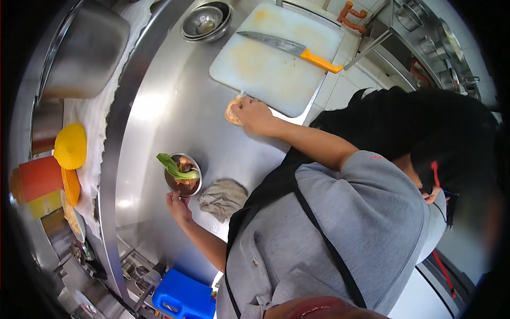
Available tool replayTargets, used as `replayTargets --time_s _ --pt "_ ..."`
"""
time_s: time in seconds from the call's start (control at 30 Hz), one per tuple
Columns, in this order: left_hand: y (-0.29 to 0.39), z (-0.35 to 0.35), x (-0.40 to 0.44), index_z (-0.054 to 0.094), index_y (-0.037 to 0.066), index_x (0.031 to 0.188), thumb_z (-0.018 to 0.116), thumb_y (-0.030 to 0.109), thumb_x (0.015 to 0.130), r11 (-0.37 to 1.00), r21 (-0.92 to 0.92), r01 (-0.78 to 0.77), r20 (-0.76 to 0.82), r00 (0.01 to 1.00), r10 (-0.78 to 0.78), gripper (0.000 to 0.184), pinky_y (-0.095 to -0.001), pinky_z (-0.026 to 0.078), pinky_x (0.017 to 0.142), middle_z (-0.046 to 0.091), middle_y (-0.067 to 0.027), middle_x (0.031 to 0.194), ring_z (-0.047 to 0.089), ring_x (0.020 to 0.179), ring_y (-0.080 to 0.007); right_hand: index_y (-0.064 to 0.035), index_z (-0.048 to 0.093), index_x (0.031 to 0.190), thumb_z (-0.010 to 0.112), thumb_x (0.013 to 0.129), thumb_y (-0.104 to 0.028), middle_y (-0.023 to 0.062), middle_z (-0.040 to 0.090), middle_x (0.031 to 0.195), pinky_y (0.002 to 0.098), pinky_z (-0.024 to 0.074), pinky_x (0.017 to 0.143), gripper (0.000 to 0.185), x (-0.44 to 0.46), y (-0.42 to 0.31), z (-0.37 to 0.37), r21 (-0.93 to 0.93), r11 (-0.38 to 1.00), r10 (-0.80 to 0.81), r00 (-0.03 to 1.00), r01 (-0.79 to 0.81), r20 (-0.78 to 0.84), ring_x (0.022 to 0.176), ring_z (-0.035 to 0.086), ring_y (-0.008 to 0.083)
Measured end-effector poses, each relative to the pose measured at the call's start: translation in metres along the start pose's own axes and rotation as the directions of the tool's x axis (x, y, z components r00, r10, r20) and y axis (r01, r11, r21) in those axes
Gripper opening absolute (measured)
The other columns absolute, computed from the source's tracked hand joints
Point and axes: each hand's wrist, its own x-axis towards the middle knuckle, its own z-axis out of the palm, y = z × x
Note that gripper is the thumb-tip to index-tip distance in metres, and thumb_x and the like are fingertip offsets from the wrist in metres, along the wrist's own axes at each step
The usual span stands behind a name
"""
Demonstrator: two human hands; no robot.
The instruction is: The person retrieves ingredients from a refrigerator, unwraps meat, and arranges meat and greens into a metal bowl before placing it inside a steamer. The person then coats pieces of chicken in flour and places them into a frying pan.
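My left hand [179, 208] is at the near rim of a small metal bowl [198, 187], its fingers closed on the edge. Inside the bowl lie a green leafy vegetable [172, 168], its leaf over the far rim, and reddish-brown food pieces in brown liquid. A crumpled grey-brown cloth [223, 199] rests beside the bowl. Further up the steel counter, my right hand [255, 117] is closed over a tan, crumpled, cloth-like piece [232, 112] near the cutting board's corner. Part of this piece is hidden under the fingers.
A white cutting board [271, 69] bears a knife [289, 48] with an orange handle. Nested metal bowls [206, 22] stand beside it. A large pot [87, 50] is across the counter [154, 127]. A blue jug [183, 295] sits below. Another person in black [414, 122] is close by.
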Motion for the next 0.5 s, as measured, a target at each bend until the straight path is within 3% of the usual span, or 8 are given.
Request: replayTargets --time_s 0.13,0.2,0.37,0.5 --pt "0.008 0.007 0.006 0.045 0.008 0.086 0.055 0.003 0.085 1.000 0.015 0.001 0.037 0.999 -0.002 0.011 -0.0305 0.055 0.062 0.055 -0.0039 0.084 0.056 0.063 -0.0152 -0.0020 0.056 0.107 0.061 0.076 -0.014 0.0246 0.059 0.093 0.0378 0.0532 0.057 0.034 0.007 -0.006 -0.002 -0.075 0.997 -0.016 1.000 0.016 0.007 0.072 0.066 0.0311" --pt "0.013 0.012 0.005 0.044 0.010 0.082 0.054 0.002 0.083 1.000 0.016 -0.013 0.073 0.997 0.011 0.013 -0.0282 0.053 0.059 0.055 -0.0016 0.078 0.054 0.061 -0.0112 -0.0021 0.056 0.107 0.062 0.076 -0.014 0.0249 0.060 0.093 0.0382 0.0532 0.056 0.034 0.005 -0.007 0.000 -0.086 0.996 -0.017 1.000 0.016 -0.014 0.070 0.065 0.0311" --pt "0.011 0.022 0.018 0.043 0.012 0.080 0.055 0.004 0.082 1.000 0.023 -0.014 0.140 0.990 0.011 0.015 -0.0239 0.049 0.051 0.055 -0.0015 0.076 0.055 0.060 -0.0114 -0.0025 0.055 0.105 0.062 0.075 -0.014 0.0248 0.059 0.092 0.0391 0.0529 0.055 0.033 0.005 -0.001 0.001 -0.045 0.997 -0.067 0.996 0.065 -0.052 0.069 0.065 0.0314" --pt "0.021 0.038 0.014 0.042 0.013 0.075 0.056 -0.001 0.078 0.997 0.045 -0.057 0.143 0.988 0.050 0.020 -0.0232 0.046 0.047 0.054 0.0014 0.069 0.052 0.053 -0.0080 -0.0022 0.053 0.103 0.062 0.073 -0.013 0.0244 0.059 0.089 0.0394 0.0528 0.054 0.033 0.005 0.011 0.001 -0.015 0.995 -0.103 0.995 0.103 0.010 0.068 0.065 0.0321"
